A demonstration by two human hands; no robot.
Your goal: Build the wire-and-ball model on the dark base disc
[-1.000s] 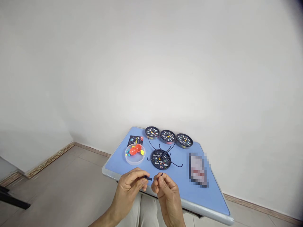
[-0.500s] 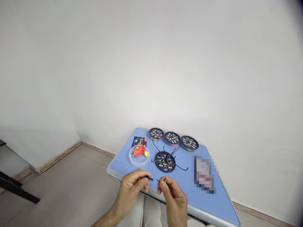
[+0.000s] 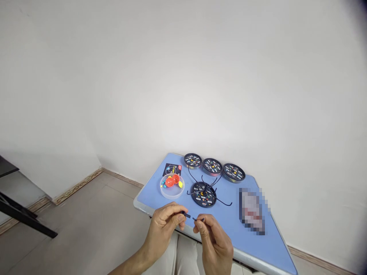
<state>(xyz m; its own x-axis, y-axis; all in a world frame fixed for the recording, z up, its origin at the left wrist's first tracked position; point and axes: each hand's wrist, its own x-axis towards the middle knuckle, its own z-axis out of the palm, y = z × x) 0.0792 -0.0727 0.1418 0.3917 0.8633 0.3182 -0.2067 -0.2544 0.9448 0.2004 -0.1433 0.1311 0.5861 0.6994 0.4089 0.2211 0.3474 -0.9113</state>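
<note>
My left hand [image 3: 168, 221] is closed in a pinch on a small dark piece [image 3: 186, 215] over the near edge of the blue table [image 3: 229, 229]. Beside it, my right hand [image 3: 213, 238] pinches a thin dark rod [image 3: 198, 219] whose tip points at that piece. The two tips are almost touching. Just beyond my hands lies a black round disc [image 3: 203, 194] with coloured bits on it and several thin black curved arms sticking out.
A clear round dish [image 3: 172, 187] with orange, yellow and blue balls sits at the table's left, a dark card [image 3: 172, 169] behind it. Three black round discs [image 3: 213, 166] line the far edge by the white wall. A blurred flat packet [image 3: 252, 210] lies at right.
The view has shifted, so the table sits further right in the picture. My hands have stayed close together and the two small dark pieces have come nearer tip to tip.
</note>
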